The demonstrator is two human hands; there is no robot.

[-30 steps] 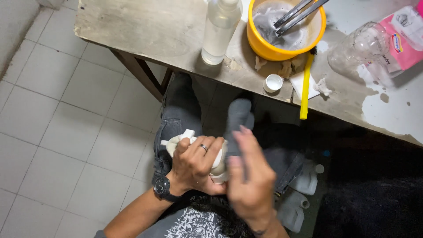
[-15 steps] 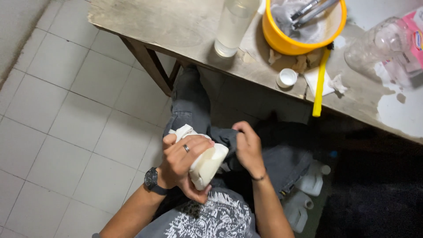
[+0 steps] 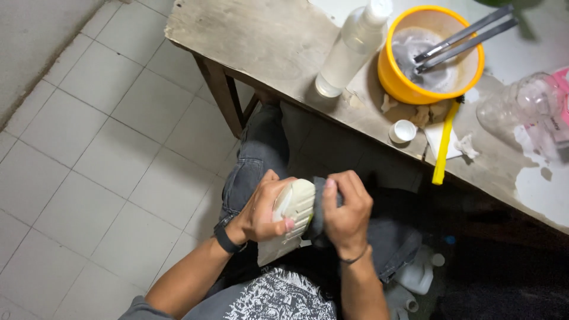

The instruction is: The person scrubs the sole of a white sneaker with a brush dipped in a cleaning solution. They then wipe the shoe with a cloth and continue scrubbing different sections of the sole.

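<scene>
Head view shows us a white shoe [image 3: 288, 220] turned sole-up over the lap, below the table's edge. Our left hand [image 3: 259, 211] is wrapped around its side, thumb across the sole. Our right hand [image 3: 345, 211] is closed on a dark grey cloth [image 3: 317, 207] pressed against the shoe's end; what lies under the cloth we cannot tell. Up on the worn table [image 3: 261, 41] stand a clear bottle [image 3: 349, 53], a yellow bowl [image 3: 391, 80] holding metal tongs [image 3: 462, 38], and a small white cap [image 3: 403, 130].
</scene>
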